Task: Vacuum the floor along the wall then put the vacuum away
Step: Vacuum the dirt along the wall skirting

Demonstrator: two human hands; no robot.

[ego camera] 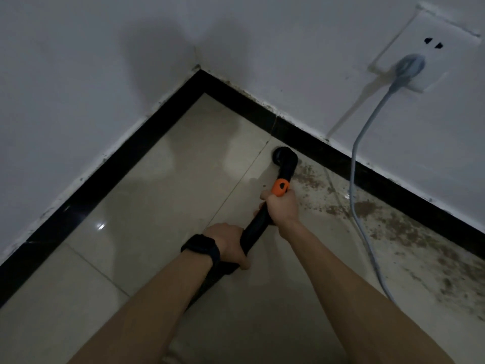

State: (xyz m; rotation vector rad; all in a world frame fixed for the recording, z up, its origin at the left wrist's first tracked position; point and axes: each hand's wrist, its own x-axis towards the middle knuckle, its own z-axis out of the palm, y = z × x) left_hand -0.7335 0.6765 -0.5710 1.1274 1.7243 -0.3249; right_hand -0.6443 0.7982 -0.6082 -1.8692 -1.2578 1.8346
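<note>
While the right hand [283, 207] and left hand [228, 245] (watch [203, 248] on its wrist) wrap fingers round the wand [256, 227], its nozzle [284, 157] sits on the floor [157, 206] beside the skirting [328, 151], dirt [367, 208] nearby

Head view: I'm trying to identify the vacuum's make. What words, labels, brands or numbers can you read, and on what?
No readable text anywhere.
Orange plastic collar on the black vacuum wand: one dark mark, too blurred to read.
Black wristband: dark, nothing legible.
White wall socket plate: no print visible.
</note>
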